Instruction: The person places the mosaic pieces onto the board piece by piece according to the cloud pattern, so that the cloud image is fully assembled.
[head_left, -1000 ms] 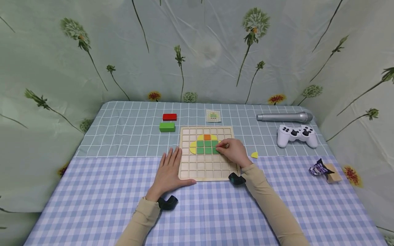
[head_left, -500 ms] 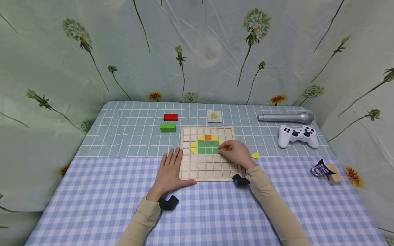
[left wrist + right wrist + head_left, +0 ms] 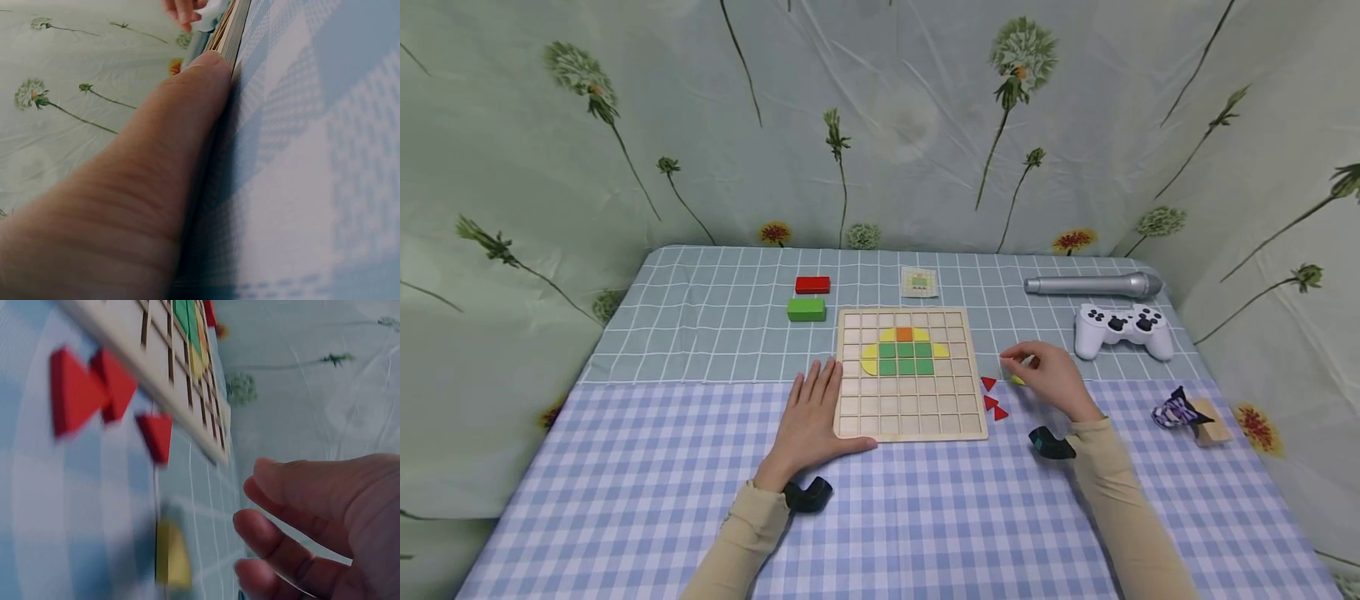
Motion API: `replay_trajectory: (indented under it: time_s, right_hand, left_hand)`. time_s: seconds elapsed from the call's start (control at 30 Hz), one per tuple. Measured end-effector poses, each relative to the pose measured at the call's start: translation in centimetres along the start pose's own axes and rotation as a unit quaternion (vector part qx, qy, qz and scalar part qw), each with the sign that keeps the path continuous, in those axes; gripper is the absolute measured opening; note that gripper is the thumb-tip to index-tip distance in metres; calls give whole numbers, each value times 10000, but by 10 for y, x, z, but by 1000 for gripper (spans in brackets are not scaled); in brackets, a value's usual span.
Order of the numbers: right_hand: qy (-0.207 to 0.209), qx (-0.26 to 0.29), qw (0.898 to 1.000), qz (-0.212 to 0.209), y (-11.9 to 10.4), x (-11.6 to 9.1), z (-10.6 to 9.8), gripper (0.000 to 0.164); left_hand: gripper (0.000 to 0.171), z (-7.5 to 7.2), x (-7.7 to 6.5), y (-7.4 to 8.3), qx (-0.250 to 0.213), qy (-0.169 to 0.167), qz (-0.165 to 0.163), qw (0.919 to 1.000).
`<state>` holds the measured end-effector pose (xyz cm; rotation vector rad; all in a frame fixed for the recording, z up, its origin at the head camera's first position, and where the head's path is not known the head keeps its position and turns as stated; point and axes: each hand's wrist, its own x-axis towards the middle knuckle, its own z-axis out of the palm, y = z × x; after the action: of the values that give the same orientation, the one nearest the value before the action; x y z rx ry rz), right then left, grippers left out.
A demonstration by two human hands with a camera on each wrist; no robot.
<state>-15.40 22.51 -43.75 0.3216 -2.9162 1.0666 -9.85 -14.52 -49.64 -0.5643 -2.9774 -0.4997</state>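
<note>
Left hand [image 3: 808, 421]: spread, fingers along the board's left edge, thumb at its near edge.
Board [image 3: 912, 425]: flat; looks like light, stiff wood, best held by its rim.
Triangles [image 3: 991, 402]: three, red, just right of the board.
Yellow piece [image 3: 175, 556]: right of the board, apart; probably light, hard, easily nudged, best pinched by its sides.
Right hand [image 3: 1047, 377]: right of the board, fingers loosely bent, nothing seen between them.
Card [image 3: 920, 282]: beyond the board.

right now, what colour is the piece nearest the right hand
Yellow piece, clearest in the right wrist view.
</note>
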Motion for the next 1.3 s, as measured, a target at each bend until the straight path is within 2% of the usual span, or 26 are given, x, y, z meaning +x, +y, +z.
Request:
replay_trajectory:
  time_s: [0.17, 0.3, 0.4, 0.6, 0.8, 1.07, 1.3]
  right_hand:
    - [-232, -132, 9996, 123, 14, -7, -8, 14]
    - [-533, -315, 9980, -139, 21, -10, -10, 18]
    - [-719, -432, 9963, -171, 23, -12, -10, 21]
    - [-908, -612, 9935, 301, 20, -13, -11, 22]
    - [-942, -713, 9915, 547, 16, -11, -10, 27]
    - [-796, -693, 9927, 579, 15, -11, -9, 18]
    - [-707, -433, 9909, 1055, 15, -13, -13, 19]
  left_hand:
    - [123, 0, 0, 0, 22, -114, -66, 9999]
    - [123, 0, 0, 0, 18, -149, -74, 9999]
    - [123, -1, 0, 0, 13, -152, -79, 9999]
    - [123, -1, 0, 0, 14, -149, -63, 9999]
    - [123, 0, 0, -1, -15, -109, -48, 9999]
    - [123, 0, 0, -1, 3, -60, -24, 10000]
    - [123, -2, 1, 0, 6, -202, -75, 9998]
